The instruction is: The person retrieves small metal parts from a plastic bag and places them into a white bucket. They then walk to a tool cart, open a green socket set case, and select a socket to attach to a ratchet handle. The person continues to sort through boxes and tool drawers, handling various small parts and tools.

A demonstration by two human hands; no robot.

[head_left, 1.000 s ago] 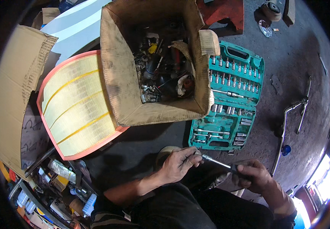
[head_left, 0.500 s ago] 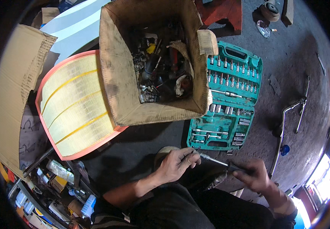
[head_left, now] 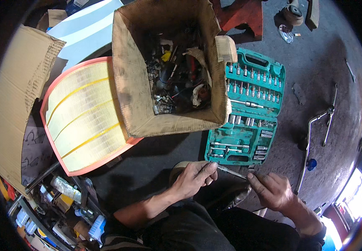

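Right hand (head_left: 274, 188) has turned, hiding the dark handle visible half a second ago; from my remote seat, going left to right, left hand (head_left: 192, 179) pinches one end of the steel-shafted tool (head_left: 232, 172) between thumb and fingers; its shaft spans the gap — probably stiff, fairly light, perhaps greasy, best held by the ends; right fingers curl at the other end, pinching or merely touching, I cannot tell; ahead, cardboard box (head_left: 176, 125) and green socket case (head_left: 248, 113) edges sit close — rightward, floor (head_left: 291, 121) offers room until the bent metal rod (head_left: 307, 144).
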